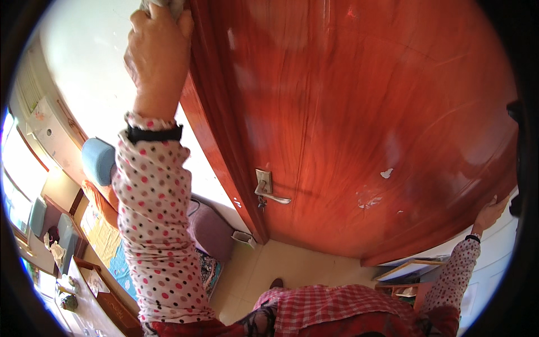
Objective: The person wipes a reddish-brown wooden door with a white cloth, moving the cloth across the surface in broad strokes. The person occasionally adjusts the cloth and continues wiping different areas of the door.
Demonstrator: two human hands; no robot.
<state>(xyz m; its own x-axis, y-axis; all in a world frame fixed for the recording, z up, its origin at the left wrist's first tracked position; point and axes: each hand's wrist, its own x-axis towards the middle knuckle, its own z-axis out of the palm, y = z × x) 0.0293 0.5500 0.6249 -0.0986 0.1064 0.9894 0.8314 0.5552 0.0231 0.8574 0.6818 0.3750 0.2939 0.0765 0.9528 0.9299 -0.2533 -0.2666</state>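
My left hand [159, 50] is raised at the upper left, closed around a greyish cloth [176, 7] that the picture's top edge partly cuts off. It is beside the red-brown wooden door frame [210, 139], over the white wall [92, 54]. The wooden door [345, 118] fills the middle, with a metal lever handle [273, 197] and keys [262, 205] hanging at its lock. At the far right, my right hand [488, 215] has its fingers stretched out near the door's right side. It appears to hold nothing; whether it touches the door or the wall I cannot tell.
A purple sofa [210, 231] and a blue cushion [98, 161] are at the left. A long table [90, 303] stands lower left. Framed boards [408, 270] lean near a wooden shelf unit [398, 290] at lower right. The tiled floor [248, 274] shows below the door.
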